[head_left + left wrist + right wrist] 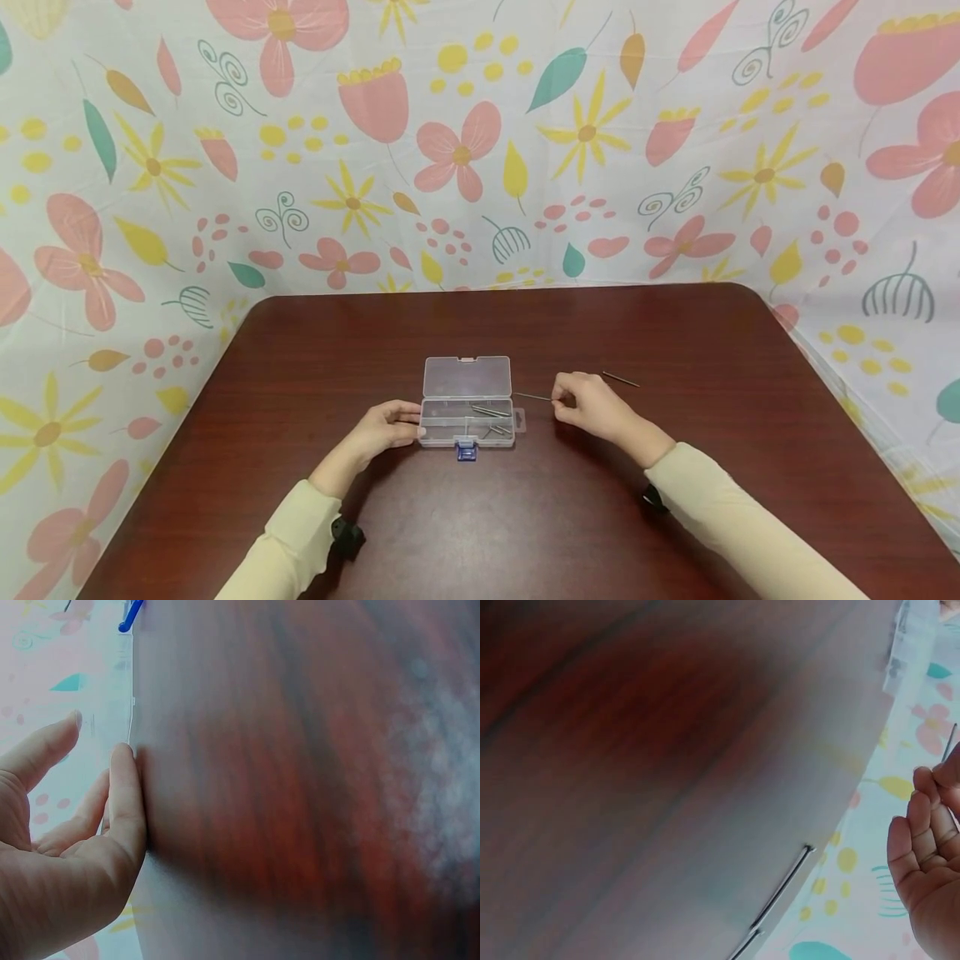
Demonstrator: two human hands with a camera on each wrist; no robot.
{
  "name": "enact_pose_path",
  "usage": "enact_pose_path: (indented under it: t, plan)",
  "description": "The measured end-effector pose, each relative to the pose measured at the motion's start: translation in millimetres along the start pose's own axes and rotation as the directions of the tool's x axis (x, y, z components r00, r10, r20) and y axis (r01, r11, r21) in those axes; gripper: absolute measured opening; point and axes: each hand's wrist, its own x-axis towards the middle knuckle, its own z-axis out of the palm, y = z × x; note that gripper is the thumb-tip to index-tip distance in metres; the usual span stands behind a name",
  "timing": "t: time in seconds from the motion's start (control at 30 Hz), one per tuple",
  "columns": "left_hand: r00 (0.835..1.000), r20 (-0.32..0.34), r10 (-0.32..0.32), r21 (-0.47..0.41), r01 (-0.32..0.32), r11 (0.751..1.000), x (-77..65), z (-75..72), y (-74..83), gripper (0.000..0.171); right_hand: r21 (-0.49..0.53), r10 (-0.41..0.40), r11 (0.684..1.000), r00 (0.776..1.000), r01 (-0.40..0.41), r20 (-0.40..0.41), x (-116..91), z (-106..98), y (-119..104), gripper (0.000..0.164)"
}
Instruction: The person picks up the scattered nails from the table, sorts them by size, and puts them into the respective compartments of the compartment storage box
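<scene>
A clear plastic compartment box (442,422) stands on the table with its lid (467,377) raised at the back. Several thin metal nails (491,411) lie in its compartments. My left hand (384,432) rests against the box's left side, fingers fairly straight; in the left wrist view the thumb is spread from them. To the right of the box, my right hand (588,402) pinches a long thin nail (534,397) between thumb and fingertips, its far end pointing toward the box. Another nail (621,379) lies on the table beyond the right hand.
The brown wooden table (337,333) has rounded far corners. A floral-patterned cloth (480,125) hangs behind it and at the sides. A blue latch (467,452) sticks out from the box's front, and a clear hanging tab (521,419) from its right side.
</scene>
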Motion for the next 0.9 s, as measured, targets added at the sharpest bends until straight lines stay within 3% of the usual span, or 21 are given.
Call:
enact_pose_path:
  t: [0.5,0.9]
  plan:
    - [1.000,-0.012,-0.008,0.007,0.008,1.000,-0.9,0.4,2.7,0.050,-0.007,-0.060,0.998,0.998,0.060,0.024,23.3,11.8,-23.6,0.019]
    - [1.000,0.000,-0.004,0.002,0.004,1.000,-1.1,0.5,1.5,0.049,-0.014,-0.095,0.995,0.993,0.096,0.064,31.9,26.9,-27.9,0.017]
